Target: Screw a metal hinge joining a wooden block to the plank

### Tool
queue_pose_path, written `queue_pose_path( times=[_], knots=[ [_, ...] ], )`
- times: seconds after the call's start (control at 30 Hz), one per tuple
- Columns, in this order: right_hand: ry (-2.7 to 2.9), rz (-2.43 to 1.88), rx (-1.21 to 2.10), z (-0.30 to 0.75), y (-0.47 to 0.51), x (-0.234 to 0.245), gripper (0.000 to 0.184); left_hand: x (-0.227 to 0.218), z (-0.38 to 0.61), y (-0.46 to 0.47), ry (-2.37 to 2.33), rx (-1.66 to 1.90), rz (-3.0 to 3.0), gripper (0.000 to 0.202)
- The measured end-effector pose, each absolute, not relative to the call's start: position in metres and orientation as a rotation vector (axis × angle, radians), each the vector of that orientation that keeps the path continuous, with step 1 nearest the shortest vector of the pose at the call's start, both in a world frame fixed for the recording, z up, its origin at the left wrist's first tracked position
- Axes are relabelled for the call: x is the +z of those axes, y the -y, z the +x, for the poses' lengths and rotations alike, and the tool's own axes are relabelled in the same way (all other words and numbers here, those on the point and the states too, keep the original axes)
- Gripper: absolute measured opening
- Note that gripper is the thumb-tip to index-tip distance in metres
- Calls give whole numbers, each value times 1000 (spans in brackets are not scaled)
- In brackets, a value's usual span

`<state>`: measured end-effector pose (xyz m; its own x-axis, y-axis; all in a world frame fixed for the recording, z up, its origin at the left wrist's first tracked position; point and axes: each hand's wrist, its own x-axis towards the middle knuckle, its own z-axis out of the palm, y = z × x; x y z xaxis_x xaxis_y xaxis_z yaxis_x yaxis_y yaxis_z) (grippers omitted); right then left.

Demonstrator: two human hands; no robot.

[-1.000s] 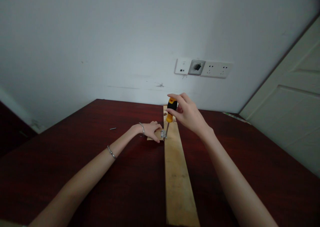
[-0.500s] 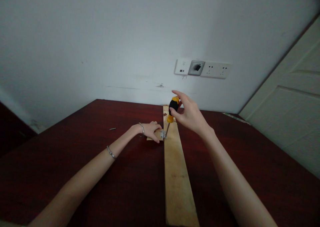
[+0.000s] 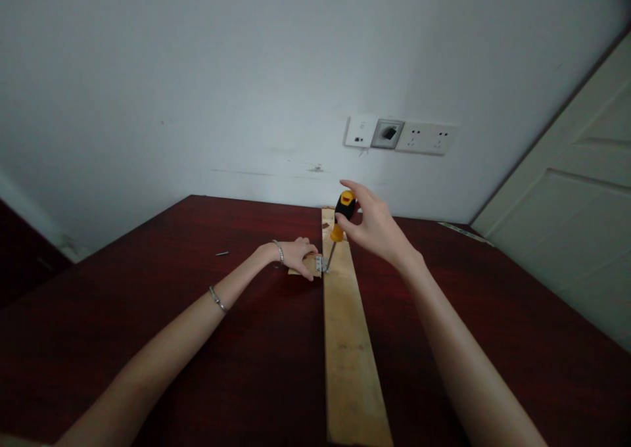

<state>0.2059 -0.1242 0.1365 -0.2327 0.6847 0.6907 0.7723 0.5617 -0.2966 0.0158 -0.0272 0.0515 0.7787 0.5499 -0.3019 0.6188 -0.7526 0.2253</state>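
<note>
A long pale wooden plank [image 3: 351,342] lies lengthwise on the dark red table [image 3: 148,289]. A small wood block [image 3: 309,263] sits against its left edge, with a small metal hinge [image 3: 320,263] at the join. My left hand [image 3: 297,256] is closed over the block, pressing it down. My right hand [image 3: 374,227] grips the black and yellow handle of a screwdriver [image 3: 341,213]. The screwdriver stands nearly upright, leaning right, with its tip down at the hinge.
A loose screw [image 3: 222,254] lies on the table to the left. The white wall behind carries a row of sockets [image 3: 401,135]. A pale door [image 3: 566,197] stands at the right.
My right hand's fingers have shifted round the screwdriver handle, and the handle now leans a little further right. My left hand stays on the block.
</note>
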Motion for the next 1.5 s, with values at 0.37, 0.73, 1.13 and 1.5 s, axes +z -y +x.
queue_pose_path(
  times=[0.37, 0.73, 1.13, 1.5],
  knots=[
    [1846, -1230, -139, 207, 122, 138, 42, 52, 16, 27, -909, -307, 2669, 85],
    [1912, -1257, -197, 199, 133, 143, 40, 54, 17, 27, -910, -316, 2688, 80],
    [2029, -1207, -179, 192, 137, 142, 39, 58, 17, 30, -930, -332, 2685, 80],
    [2047, -1236, -203, 195, 141, 148, 46, 59, 19, 30, -908, -387, 2743, 80]
  ],
)
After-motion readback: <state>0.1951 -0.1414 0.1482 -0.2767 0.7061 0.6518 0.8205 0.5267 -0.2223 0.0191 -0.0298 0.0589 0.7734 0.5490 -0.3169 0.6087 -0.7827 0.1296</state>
